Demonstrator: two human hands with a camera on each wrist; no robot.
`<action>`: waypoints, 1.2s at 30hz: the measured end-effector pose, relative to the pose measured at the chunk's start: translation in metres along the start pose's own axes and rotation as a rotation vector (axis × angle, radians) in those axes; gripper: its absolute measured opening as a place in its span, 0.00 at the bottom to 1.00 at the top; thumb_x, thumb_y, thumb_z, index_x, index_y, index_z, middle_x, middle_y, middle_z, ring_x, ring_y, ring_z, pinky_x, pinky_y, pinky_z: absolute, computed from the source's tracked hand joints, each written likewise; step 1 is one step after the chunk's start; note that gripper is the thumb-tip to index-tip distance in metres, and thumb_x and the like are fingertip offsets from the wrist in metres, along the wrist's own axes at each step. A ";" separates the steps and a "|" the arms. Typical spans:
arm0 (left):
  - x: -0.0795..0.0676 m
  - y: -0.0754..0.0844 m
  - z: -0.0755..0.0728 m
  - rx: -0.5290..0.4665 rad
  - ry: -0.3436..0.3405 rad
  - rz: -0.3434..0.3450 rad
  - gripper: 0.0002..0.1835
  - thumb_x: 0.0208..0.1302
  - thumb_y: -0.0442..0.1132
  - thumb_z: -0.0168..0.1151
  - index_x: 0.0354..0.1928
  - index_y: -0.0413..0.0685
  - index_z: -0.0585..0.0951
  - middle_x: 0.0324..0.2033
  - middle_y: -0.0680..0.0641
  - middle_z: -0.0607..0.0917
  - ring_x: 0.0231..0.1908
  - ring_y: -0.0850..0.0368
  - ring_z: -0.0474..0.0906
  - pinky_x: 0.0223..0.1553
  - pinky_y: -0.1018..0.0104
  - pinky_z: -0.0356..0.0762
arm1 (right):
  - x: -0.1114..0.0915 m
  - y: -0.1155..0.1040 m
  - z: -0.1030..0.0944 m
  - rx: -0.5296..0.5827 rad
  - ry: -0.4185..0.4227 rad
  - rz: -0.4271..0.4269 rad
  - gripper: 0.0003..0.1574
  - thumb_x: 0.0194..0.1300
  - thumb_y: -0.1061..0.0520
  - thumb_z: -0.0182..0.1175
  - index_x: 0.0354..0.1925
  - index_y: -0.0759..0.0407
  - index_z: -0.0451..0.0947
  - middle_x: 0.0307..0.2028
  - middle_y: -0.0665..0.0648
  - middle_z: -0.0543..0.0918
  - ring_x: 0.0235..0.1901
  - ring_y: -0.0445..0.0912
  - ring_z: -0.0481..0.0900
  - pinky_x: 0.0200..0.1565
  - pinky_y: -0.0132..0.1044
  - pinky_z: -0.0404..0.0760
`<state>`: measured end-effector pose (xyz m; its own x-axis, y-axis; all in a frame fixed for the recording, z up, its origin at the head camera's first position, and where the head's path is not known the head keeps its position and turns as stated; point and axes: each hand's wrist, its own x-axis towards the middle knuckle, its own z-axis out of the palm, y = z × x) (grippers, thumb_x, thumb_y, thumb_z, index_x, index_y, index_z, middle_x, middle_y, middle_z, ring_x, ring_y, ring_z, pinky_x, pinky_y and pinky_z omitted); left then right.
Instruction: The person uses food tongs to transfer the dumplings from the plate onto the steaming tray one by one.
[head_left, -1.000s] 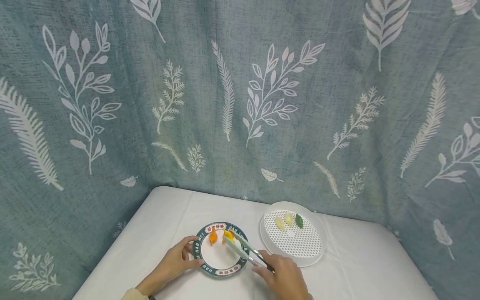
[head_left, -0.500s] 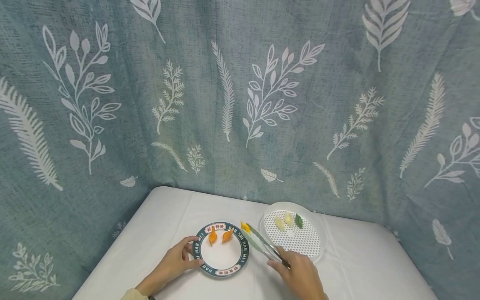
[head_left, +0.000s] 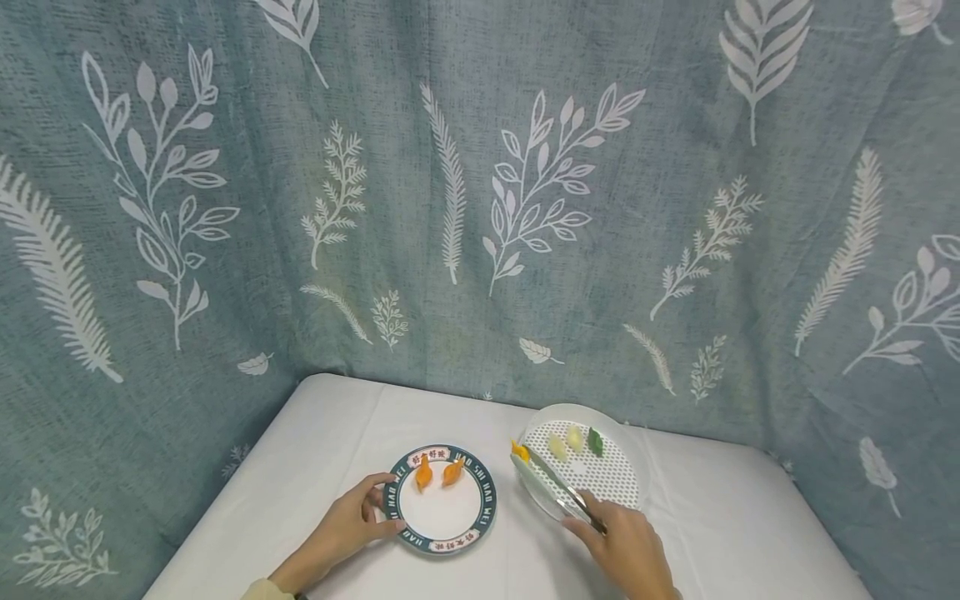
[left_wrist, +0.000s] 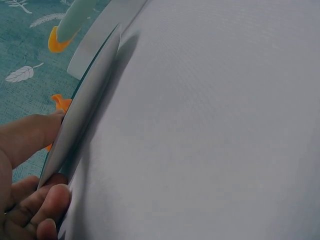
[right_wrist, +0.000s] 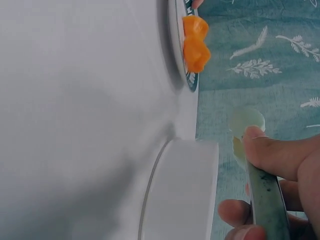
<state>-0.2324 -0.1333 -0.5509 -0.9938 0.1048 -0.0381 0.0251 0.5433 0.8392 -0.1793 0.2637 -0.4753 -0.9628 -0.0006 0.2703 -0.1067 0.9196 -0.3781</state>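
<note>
My left hand (head_left: 348, 523) grips the left rim of a white plate (head_left: 438, 512) with a dark green lettered border, thumb on top and fingers beneath, as the left wrist view shows. Two small orange pouch-shaped pieces (head_left: 423, 474) with narrow necks lie on the plate. My right hand (head_left: 632, 546) holds pale green and metal tongs (head_left: 537, 479). Between the tong tips is a small yellow piece (head_left: 521, 451), raised at the left rim of a round white perforated basket (head_left: 611, 477). Its exact kind is too small to tell.
Inside the basket, near the back, lie two pale yellowish pieces (head_left: 557, 447) and a dark green piece (head_left: 596, 442). The basket stands right of the plate on a white-covered table (head_left: 337, 425). A leaf-patterned teal curtain (head_left: 420, 333) hangs behind and at the sides.
My right hand has lifted the yellow piece off the plate with the tongs and carried it right, to the basket's left rim. The left hand and plate stay put.
</note>
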 end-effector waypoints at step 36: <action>0.000 0.002 0.000 0.016 0.015 0.001 0.43 0.48 0.49 0.84 0.67 0.53 0.75 0.37 0.53 0.80 0.30 0.56 0.72 0.29 0.64 0.71 | 0.023 0.044 -0.009 -0.130 -0.131 0.017 0.36 0.62 0.37 0.71 0.55 0.62 0.86 0.46 0.66 0.88 0.42 0.62 0.87 0.34 0.57 0.82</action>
<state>-0.2324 -0.1319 -0.5498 -0.9953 0.0927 -0.0287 0.0279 0.5562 0.8306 -0.2042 0.3075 -0.4773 -0.9891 -0.0276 0.1443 -0.0650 0.9631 -0.2614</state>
